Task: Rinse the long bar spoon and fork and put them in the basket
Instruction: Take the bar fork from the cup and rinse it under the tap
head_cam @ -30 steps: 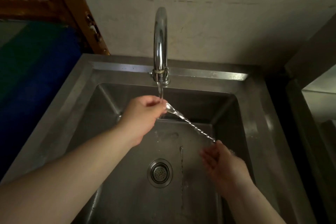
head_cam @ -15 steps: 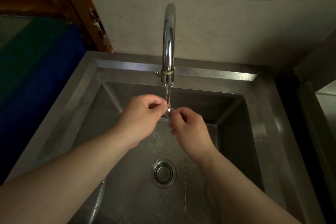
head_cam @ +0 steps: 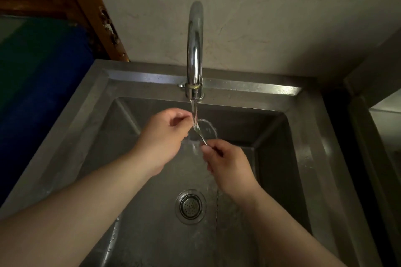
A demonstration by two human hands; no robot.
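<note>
head view: the long bar spoon (head_cam: 198, 131) sits right under the running water (head_cam: 193, 110), its bowl catching the stream so that water fans out in a thin sheet around it, which reads as the reason it is held tilted with the bowl up. the right hand (head_cam: 225, 165) pinches the stem just below the bowl, fingers closed on it; the rest of the handle is hidden behind that hand. the left hand (head_cam: 163, 136) is curled beside the stream, thumb and fingertips drawn together near the bowl, but i cannot tell whether they touch the spoon or only the water. both hands hover over the steel sink (head_cam: 249, 88), above the drain (head_cam: 190, 206), so the runoff falls straight down. the tap (head_cam: 194, 50) rises from the back rim. no fork or basket shows here. no brand, label or writing can be read anywhere.
</note>
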